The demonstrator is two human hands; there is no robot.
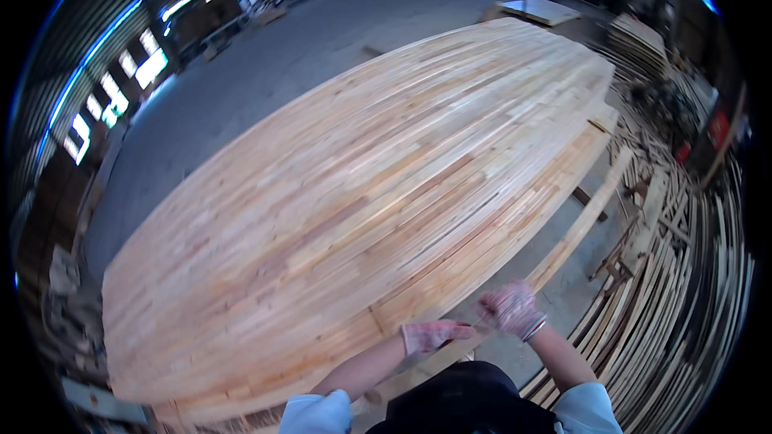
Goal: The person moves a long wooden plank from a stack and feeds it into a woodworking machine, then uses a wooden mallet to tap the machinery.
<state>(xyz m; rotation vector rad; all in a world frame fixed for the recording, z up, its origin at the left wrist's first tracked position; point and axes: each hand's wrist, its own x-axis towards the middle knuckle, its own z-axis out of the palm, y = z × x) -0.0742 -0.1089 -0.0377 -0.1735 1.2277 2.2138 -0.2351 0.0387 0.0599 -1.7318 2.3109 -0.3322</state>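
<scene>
A long, pale wooden strip (581,227) runs slantwise from the right toward my body, alongside a broad panel of many joined boards (346,209). My right hand (511,310), in a pinkish work glove, is curled over the strip's near part, its fingers closed. Gloved the same way, my left hand (435,336) lies just left of it, above the panel's near edge, fingers stretched out toward the right hand. Blur hides whether the left fingertips touch the strip. Part of the strip is hidden beneath my hands.
Several long, thin wooden strips (643,337) are heaped on the floor at my right. Flat boards (639,36) are stacked at the far right, near a pale sheet (539,10). Grey concrete floor (265,68) stretches beyond the panel's far side.
</scene>
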